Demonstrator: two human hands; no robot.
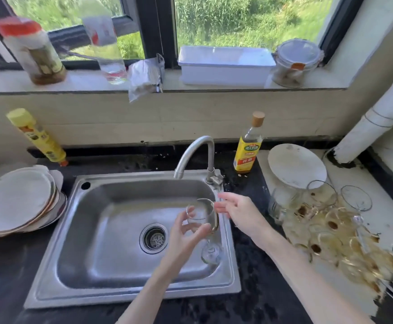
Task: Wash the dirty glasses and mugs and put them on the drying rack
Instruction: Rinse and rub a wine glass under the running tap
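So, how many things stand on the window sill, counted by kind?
Bottles: 2 (red-capped bottle, clear bottle)
Bag: 1
White box: 1
Glass jar: 1
Total: 5

Over the steel sink (102,253), the left hand (186,232) grips a stemmed wine glass (202,218) by its bowl, foot toward the person. The right hand (239,211) hovers just beside the glass, fingers loose, below the faucet (195,153). Dirty glasses (321,195) crowd the surface (249,288) at right; stacked plates (17,202) sit left.
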